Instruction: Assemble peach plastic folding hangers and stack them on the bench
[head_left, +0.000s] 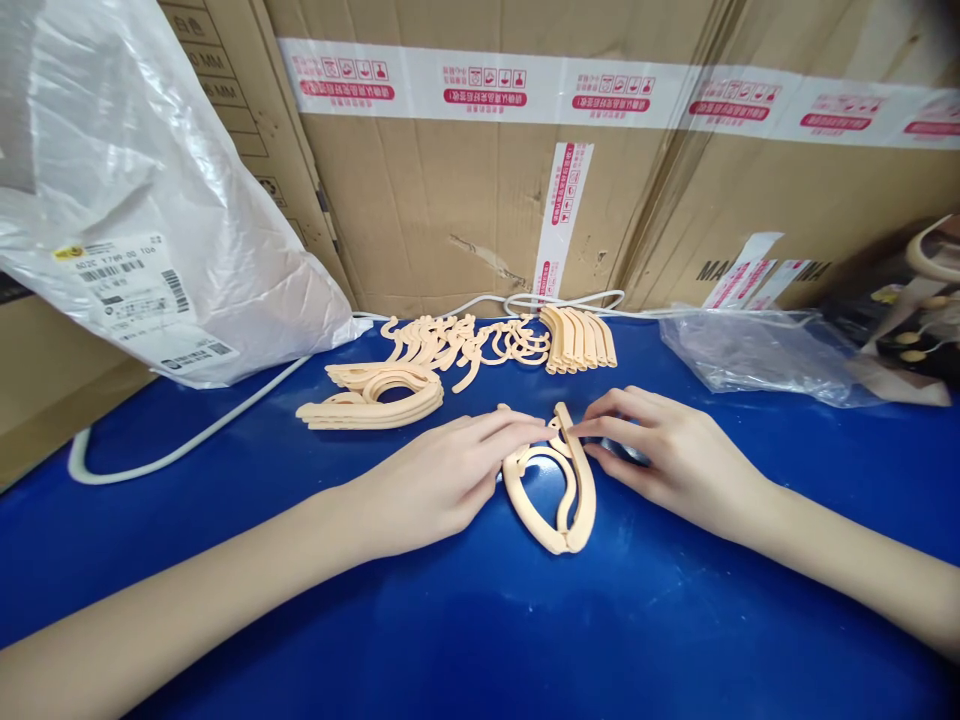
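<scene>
A beige plastic folding hanger (584, 500) lies folded on the blue table in front of me, its two curved arms meeting at the near end and a curved hook piece between them. My left hand (457, 465) grips its upper left side, the fingers reaching across the top and hiding part of it. From the right, my right hand (660, 445) holds the far end of the right arm with its fingertips, the fingers slightly spaced. Just beyond my left hand is a stack of similar folded hangers (375, 397).
Loose beige hook pieces (431, 340) and a row of curved hanger arms (581, 340) lie at the back. A white plastic bag (150, 200) stands left, near a white cable (187, 455). Clear plastic wrap (750, 350) lies right. Taped cardboard boxes (450, 200) form the rear wall.
</scene>
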